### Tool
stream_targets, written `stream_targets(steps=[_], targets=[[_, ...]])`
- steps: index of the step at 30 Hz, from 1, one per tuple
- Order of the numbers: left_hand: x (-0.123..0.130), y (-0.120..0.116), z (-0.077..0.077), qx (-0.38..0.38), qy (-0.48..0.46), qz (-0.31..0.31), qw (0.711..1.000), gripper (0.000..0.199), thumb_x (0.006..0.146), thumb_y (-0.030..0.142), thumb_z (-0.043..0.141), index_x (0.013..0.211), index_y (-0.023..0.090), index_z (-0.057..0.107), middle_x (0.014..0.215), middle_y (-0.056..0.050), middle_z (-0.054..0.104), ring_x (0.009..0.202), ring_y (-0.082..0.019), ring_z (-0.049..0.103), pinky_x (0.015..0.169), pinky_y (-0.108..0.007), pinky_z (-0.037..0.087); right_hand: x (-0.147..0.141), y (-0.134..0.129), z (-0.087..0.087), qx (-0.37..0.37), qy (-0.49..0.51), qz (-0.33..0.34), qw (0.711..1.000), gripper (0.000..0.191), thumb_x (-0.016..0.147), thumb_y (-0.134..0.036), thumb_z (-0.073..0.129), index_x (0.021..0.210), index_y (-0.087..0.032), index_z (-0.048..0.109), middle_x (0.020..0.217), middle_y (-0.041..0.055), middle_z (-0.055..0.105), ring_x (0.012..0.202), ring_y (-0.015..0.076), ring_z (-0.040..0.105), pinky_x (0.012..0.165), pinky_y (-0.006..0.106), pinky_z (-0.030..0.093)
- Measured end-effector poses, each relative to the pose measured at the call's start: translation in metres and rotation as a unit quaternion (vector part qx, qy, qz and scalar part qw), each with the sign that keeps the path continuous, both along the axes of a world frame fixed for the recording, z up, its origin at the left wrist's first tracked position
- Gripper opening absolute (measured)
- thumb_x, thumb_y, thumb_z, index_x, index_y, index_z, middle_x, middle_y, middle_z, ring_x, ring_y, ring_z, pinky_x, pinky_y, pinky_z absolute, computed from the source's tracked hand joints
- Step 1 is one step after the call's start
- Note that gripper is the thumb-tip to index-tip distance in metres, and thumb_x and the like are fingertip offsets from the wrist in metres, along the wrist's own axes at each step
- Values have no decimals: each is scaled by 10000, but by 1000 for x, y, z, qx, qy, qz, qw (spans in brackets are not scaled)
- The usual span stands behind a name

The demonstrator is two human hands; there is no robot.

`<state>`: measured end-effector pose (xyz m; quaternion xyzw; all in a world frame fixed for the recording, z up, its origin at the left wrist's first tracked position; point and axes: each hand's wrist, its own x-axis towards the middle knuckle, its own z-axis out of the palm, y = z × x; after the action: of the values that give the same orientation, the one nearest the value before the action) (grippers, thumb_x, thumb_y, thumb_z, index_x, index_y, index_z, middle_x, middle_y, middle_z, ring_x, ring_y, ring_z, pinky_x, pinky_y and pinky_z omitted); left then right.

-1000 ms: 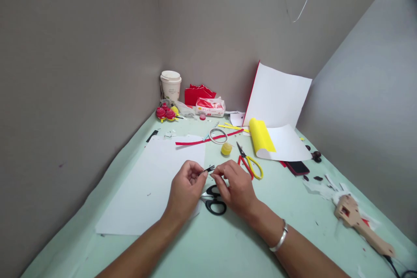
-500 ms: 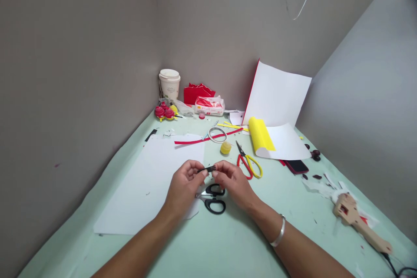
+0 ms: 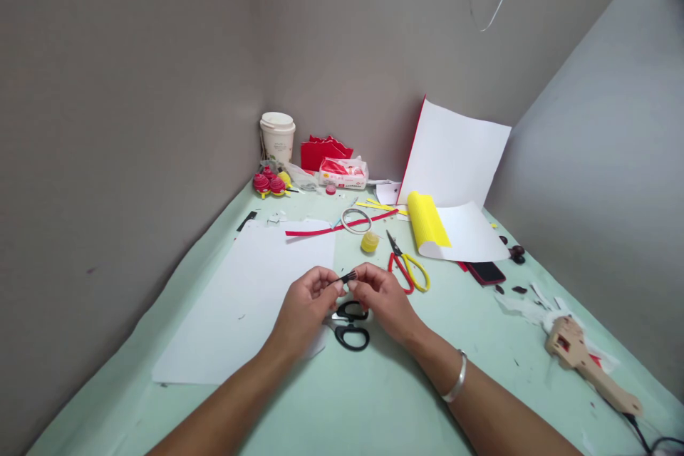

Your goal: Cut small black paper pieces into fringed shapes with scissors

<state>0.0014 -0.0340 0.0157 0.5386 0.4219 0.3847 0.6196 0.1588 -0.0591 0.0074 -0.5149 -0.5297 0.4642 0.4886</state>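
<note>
While left hand point(image 3: 304, 301) pinches a fringed black strip point(image 3: 348, 277), right hand point(image 3: 385, 301) touches the fringe, finger closure unclear. Black-handled scissors point(image 3: 351, 328) lie beneath.

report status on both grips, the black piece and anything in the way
Left grip pinching black piece. Right grip at its fringed end. Scissors close by, seemingly not blocking.

1. Scissors point(image 3: 349, 327): I record smooth black plastic handles, bright metal blade.
2. Black strip point(image 3: 348, 277), just beyond the scissors: matt; from my station, paper or plastic unclear.
3. White sheet point(image 3: 251, 292), left of the scissors: smooth matt paper.
4. Yellow roll point(image 3: 427, 221), beyond the scissors to the right: ribbed, card-like.
5. Glue gun point(image 3: 585, 362), well right of the scissors: matt beige plastic.
6. Bracelet point(image 3: 458, 380), right of the scissors: polished silvery metal.
</note>
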Motion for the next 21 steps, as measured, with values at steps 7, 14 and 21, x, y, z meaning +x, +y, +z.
stream_targets(steps=[7, 14, 21], targets=[[1, 1, -3, -6, -5, -9, 1000, 147, 756, 319, 640, 773, 197, 559, 557, 62, 492, 513, -94, 430, 517, -230, 351, 1, 1, -2, 2, -5, 2, 1000, 139, 806, -318, 619, 815, -181, 600, 694, -25, 568, 598, 108, 474, 535, 219, 393], [-4, 2, 2, 18, 21, 50, 998, 177, 739, 360, 650, 767, 193, 601, 629, 27, 559, 569, -119, 496, 539, -234, 397, -1, -4, -3, 45, -119, 2, 992, 235, 831, -285, 615, 1045, -188, 596, 795, -13, 591, 642, 113, 502, 595, 238, 430], [-2, -1, 0, 30, 38, -6, 999, 182, 751, 375, 636, 740, 200, 588, 594, 49, 503, 538, -114, 467, 518, -233, 392, 1, -1, -7, 47, -101, -22, 994, 189, 832, -319, 614, 970, -190, 625, 794, -5, 597, 641, 119, 501, 581, 236, 427]])
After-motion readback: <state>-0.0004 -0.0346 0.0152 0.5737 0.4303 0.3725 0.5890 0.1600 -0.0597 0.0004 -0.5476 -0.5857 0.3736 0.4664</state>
